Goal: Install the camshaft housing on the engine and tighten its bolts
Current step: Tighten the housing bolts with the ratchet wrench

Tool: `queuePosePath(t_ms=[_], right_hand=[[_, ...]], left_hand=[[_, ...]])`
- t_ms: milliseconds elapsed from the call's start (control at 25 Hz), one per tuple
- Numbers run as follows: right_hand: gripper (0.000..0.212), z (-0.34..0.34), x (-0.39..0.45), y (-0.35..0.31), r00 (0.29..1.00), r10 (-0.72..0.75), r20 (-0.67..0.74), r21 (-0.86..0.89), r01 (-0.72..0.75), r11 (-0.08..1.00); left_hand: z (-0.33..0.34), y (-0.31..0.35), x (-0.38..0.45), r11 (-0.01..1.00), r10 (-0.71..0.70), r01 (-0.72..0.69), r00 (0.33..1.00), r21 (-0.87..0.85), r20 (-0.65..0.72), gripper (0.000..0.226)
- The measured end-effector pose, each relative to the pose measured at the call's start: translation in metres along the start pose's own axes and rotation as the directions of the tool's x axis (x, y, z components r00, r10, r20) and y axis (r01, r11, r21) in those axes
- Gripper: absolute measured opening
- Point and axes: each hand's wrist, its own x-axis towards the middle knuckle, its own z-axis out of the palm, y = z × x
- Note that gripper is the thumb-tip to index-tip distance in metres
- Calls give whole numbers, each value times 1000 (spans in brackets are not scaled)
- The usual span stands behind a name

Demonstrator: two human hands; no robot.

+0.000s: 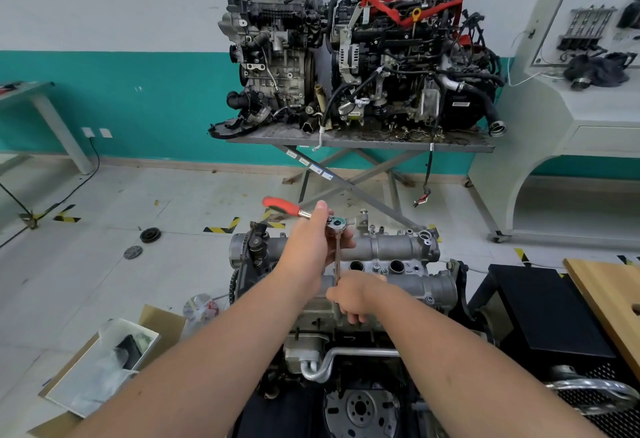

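The grey aluminium camshaft housing point(398, 247) lies on top of the engine point(346, 333) in front of me. A ratchet wrench point(337, 222) with a red handle point(282, 206) stands over it on a long extension bar point(337, 261) that points straight down. My left hand point(311, 240) grips the ratchet at its head, with the red handle sticking out to the left. My right hand point(353, 297) holds the lower end of the extension bar at the near side of the housing. The socket and the bolt under it are hidden by my right hand.
Two other engines point(346, 56) stand on a scissor-leg metal table point(360, 141) by the teal wall. An open cardboard box point(104, 361) lies on the floor at the left. A black case point(540, 309) and a wooden board point(606, 295) are at the right. Pulleys point(150, 235) lie on the floor.
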Motion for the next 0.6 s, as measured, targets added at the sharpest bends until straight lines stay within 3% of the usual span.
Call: queuePosePath(t_ms=[160, 280, 360, 440, 600], right_hand=[[46, 0, 0, 2, 1000, 1, -5, 6, -1, 1000], [46, 2, 1, 4, 1000, 6, -28, 1, -6, 1000], [45, 3, 1, 5, 999, 10, -38, -15, -11, 1000], [44, 4, 2, 5, 999, 2, -41, -34, -3, 999], [43, 3, 3, 4, 999, 16, -34, 1, -16, 1000]], left_hand=[[3, 21, 1, 945, -70, 51, 996, 324, 47, 23], [8, 36, -1, 777, -114, -3, 983, 630, 145, 26], [12, 43, -1, 559, -89, -143, 969, 817, 230, 27], [17, 49, 0, 247, 0, -315, 946, 917, 324, 31], [21, 40, -3, -372, 103, -458, 844, 807, 526, 33]])
